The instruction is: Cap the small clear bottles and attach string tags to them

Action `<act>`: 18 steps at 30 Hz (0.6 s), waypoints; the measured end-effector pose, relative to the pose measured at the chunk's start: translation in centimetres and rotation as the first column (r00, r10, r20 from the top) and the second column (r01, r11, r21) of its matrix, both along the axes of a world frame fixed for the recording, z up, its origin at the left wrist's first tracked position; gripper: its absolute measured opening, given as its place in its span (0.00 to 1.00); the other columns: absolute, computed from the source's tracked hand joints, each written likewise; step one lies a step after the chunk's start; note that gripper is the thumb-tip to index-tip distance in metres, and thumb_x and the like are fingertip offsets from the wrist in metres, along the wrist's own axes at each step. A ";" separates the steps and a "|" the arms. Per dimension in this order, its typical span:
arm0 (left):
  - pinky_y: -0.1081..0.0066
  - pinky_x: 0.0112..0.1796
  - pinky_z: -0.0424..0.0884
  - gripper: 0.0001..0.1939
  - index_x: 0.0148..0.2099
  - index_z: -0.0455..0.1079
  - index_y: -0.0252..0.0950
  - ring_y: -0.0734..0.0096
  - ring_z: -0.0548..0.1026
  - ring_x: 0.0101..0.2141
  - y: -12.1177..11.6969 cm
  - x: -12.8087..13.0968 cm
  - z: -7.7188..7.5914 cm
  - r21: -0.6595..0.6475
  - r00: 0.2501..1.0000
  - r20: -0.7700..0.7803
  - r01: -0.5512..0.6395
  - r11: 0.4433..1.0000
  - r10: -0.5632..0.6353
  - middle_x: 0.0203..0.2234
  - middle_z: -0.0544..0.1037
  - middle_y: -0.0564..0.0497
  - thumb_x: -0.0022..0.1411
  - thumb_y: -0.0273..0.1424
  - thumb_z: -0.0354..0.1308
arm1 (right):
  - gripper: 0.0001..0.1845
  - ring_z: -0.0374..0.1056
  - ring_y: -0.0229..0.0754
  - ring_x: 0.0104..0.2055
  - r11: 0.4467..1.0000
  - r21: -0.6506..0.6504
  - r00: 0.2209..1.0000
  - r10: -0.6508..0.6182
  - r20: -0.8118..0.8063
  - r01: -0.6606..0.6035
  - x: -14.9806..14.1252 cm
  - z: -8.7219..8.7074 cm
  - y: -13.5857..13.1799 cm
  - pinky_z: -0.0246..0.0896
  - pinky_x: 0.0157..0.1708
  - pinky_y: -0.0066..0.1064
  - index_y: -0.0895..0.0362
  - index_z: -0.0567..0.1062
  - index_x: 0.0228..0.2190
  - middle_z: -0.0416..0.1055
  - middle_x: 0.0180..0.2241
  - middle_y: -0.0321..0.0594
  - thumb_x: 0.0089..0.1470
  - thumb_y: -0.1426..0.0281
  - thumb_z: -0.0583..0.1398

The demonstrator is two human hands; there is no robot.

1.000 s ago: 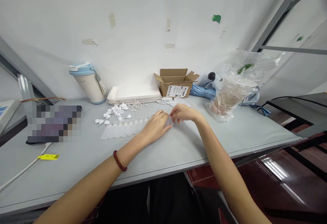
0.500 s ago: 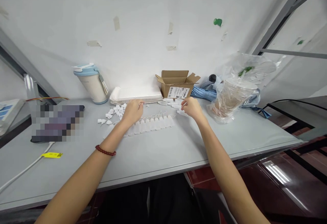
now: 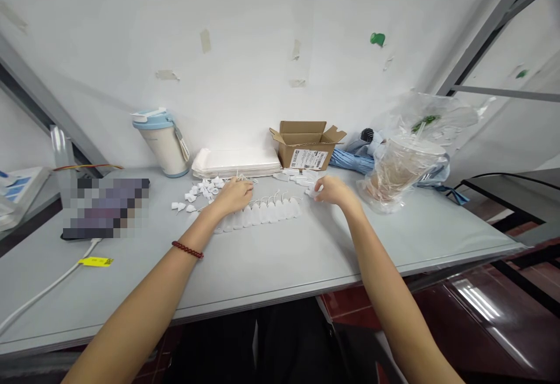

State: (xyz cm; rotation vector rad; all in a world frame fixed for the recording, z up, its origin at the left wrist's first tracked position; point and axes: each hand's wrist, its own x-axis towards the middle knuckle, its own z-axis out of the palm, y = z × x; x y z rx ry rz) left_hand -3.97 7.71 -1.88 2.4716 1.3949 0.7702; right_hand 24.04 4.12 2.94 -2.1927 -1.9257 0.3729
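Grey table [image 3: 280, 267] — tumbler [image 3: 163, 149], open cardboard box [image 3: 301, 156], bagged cup [image 3: 400, 168], translucent pieces [image 3: 263, 215]

**Even, cool light above the counter, gloom beneath**

Cool white light fills the scene fairly evenly, leaving the wall [image 3: 245, 10] pale and the counter [image 3: 284, 255] a flat grey. A soft shadow lies beside the right forearm [image 3: 385, 273]. Below, everything sinks into darkness, except where bright strips glare off the glossy red floor [image 3: 446, 320]. Small glints crease the clear plastic bag [image 3: 455, 114]. The white pieces [image 3: 265, 213] show little detail, and fine edges around the hands [image 3: 236, 195] look soft. Wide-angle stretch slants the side frames; coarse pixelation hides a patch at left.
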 end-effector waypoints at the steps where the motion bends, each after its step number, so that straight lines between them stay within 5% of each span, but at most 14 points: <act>1: 0.58 0.50 0.62 0.12 0.29 0.73 0.40 0.58 0.71 0.43 0.0 0.0 -0.1 0.002 0.999 -0.038 -0.004 1.000 0.004 0.37 0.79 0.50 0.51 0.29 0.47 | 0.10 0.69 0.45 0.36 1.000 0.009 1.000 -0.001 -0.002 0.001 0.0 0.0 0.0 0.59 0.30 0.29 0.57 0.76 0.28 0.74 0.33 0.44 0.36 0.76 0.66; 4: 0.54 0.49 0.62 0.12 0.30 0.73 0.39 0.56 0.69 0.45 -0.2 0.2 -0.1 0.018 0.988 -0.150 -0.034 0.999 0.036 0.41 0.78 0.49 0.52 0.27 0.47 | 0.10 0.69 0.45 0.37 0.999 0.047 1.000 0.008 -0.029 -0.007 0.1 0.0 0.0 0.59 0.31 0.28 0.58 0.76 0.30 0.75 0.32 0.43 0.40 0.75 0.65; 7: 0.52 0.48 0.62 0.15 0.33 0.75 0.39 0.52 0.68 0.47 -0.4 0.5 0.5 0.029 0.991 -0.105 -0.075 0.997 0.078 0.45 0.77 0.48 0.51 0.25 0.47 | 0.10 0.69 0.40 0.33 0.994 0.101 0.995 0.039 -0.096 -0.030 0.1 0.3 0.0 0.60 0.32 0.27 0.60 0.76 0.34 0.75 0.32 0.43 0.45 0.73 0.63; 10: 0.57 0.48 0.64 0.18 0.39 0.77 0.38 0.54 0.69 0.47 -0.9 0.5 1.8 -0.001 0.984 0.128 -0.126 0.992 0.126 0.44 0.78 0.47 0.51 0.26 0.48 | 0.12 0.68 0.36 0.28 0.979 0.203 0.957 0.072 -0.280 -0.014 -0.1 0.5 -0.1 0.61 0.31 0.27 0.62 0.74 0.37 0.75 0.32 0.44 0.48 0.71 0.61; 13: 0.62 0.44 0.68 0.18 0.44 0.76 0.36 0.57 0.74 0.41 -1.8 0.3 3.4 -0.145 0.896 0.403 -0.137 0.980 0.185 0.43 0.78 0.47 0.53 0.31 0.52 | 0.15 0.66 0.34 0.26 0.953 0.304 0.888 0.142 -0.436 -0.003 -0.9 0.3 -0.1 0.61 0.28 0.27 0.62 0.72 0.40 0.73 0.35 0.44 0.49 0.70 0.60; 18: 0.65 0.50 0.63 0.19 0.46 0.75 0.36 0.60 0.71 0.49 -2.9 0.4 4.7 -0.243 0.721 0.682 0.065 0.968 0.123 0.47 0.77 0.46 0.53 0.38 0.60 | 0.16 0.65 0.34 0.29 0.906 0.412 0.798 0.321 -0.511 -0.101 -3.4 -0.4 -0.4 0.62 0.26 0.24 0.59 0.70 0.42 0.70 0.37 0.41 0.51 0.67 0.57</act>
